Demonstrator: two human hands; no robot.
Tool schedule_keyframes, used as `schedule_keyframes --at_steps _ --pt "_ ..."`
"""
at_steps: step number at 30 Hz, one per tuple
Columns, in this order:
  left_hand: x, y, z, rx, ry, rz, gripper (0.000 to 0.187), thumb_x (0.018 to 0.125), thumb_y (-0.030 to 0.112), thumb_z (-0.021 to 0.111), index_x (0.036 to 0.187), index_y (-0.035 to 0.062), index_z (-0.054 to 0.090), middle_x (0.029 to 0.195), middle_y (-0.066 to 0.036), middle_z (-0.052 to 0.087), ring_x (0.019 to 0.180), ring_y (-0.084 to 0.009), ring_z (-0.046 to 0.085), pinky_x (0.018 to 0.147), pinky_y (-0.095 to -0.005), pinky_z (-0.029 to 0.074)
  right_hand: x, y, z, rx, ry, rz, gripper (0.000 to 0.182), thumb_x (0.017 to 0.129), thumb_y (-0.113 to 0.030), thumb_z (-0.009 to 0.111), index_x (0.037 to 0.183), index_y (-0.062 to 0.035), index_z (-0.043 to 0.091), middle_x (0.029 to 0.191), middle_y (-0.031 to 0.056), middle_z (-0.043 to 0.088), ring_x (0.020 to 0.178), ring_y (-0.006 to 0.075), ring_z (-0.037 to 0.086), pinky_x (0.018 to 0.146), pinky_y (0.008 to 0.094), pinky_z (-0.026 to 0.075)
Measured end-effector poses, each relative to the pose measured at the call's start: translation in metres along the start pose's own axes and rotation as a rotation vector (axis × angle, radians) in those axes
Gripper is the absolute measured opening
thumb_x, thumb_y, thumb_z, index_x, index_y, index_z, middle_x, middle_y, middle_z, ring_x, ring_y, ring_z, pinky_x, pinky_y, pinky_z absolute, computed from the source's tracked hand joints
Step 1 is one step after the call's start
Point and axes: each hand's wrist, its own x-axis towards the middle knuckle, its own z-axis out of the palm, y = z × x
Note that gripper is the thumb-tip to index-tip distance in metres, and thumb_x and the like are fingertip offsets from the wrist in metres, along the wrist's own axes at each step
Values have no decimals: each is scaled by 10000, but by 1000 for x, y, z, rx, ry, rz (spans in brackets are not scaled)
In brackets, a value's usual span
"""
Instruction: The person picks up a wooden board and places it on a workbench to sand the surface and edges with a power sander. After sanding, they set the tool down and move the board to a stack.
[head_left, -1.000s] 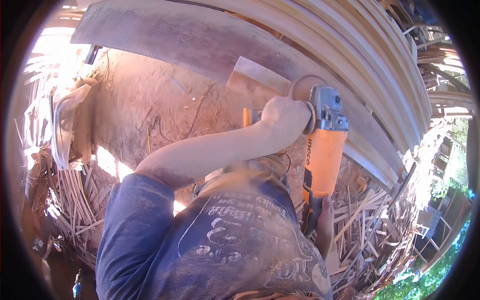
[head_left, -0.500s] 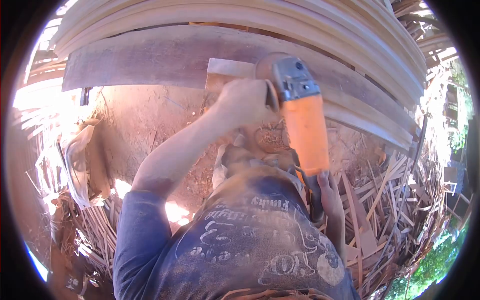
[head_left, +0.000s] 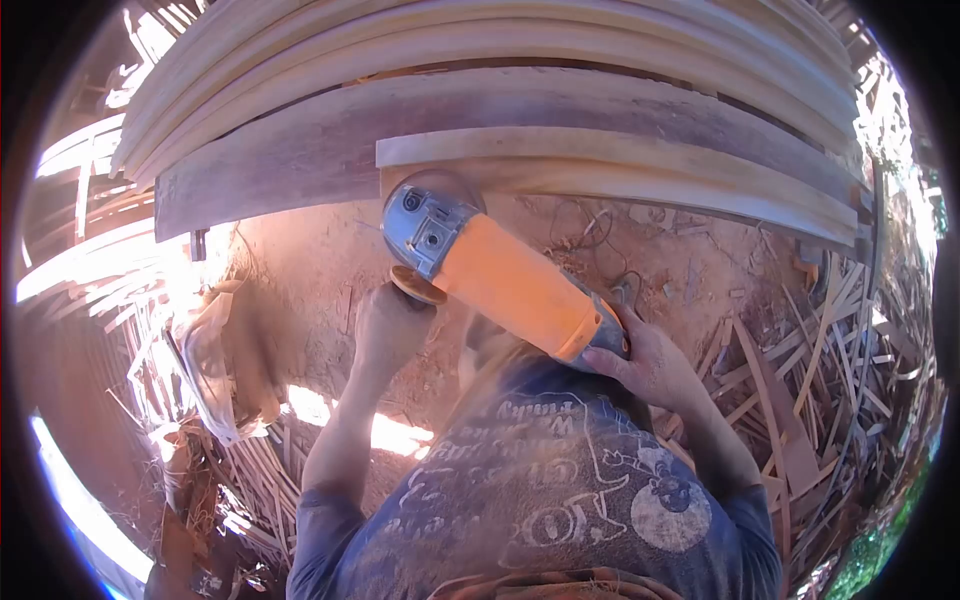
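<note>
An orange angle grinder (head_left: 515, 285) with a grey metal head lies across the middle of the head view, held in both hands. My left hand (head_left: 392, 325) is wrapped round its side handle, below the head. Round the rear end of the body my right hand (head_left: 652, 362) is closed, thumb on top. The round disc (head_left: 445, 186) is at the near edge and left end of a pale wooden piece (head_left: 600, 160); whether it touches cannot be made out. That piece lies along a darker plank (head_left: 270, 180).
Long pale boards (head_left: 500, 40) are stacked behind the plank. Thin wood offcuts (head_left: 830, 360) are heaped at the right, with more strips (head_left: 240, 470) at the left beside a pale sack-like bundle (head_left: 215, 360). A thin cable (head_left: 600, 235) lies on the dirt floor.
The grinder has swung left along the pale wooden piece and turned from nearly upright in view to slanting. Both hands moved with it, and more of the piece now shows.
</note>
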Motion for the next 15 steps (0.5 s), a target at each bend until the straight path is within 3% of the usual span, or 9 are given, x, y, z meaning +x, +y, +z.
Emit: schedule_keyframes --at_steps 3,6,9,15 --pt "1 59 23 21 -112 217 207 783 207 748 830 12 695 758 -187 699 764 -357 709 654 -437 547 -33 58 -9 183 154 -48 850 812 -513 752 1428 -6 457 1119 240 676 1081 347 668 923 399 498" --pt "7 112 60 146 -247 392 237 814 266 712 834 30 702 767 -177 703 742 -367 702 657 -454 552 -76 85 -45 326 177 175 818 799 -450 779 1407 5 475 1159 226 671 1111 306 659 937 396 493" --pt "-4 197 76 200 -416 441 301 839 339 672 866 43 715 774 -178 706 754 -374 702 665 -469 551 -108 128 -69 408 285 163 802 797 -436 774 1399 7 485 1170 202 674 1124 261 648 948 389 490" --pt "-22 313 160 111 -501 561 399 831 444 665 885 55 737 763 -175 707 747 -379 699 668 -467 543 -166 226 -143 509 364 235 851 783 -503 771 1391 22 489 1146 168 673 1052 222 647 882 353 512"
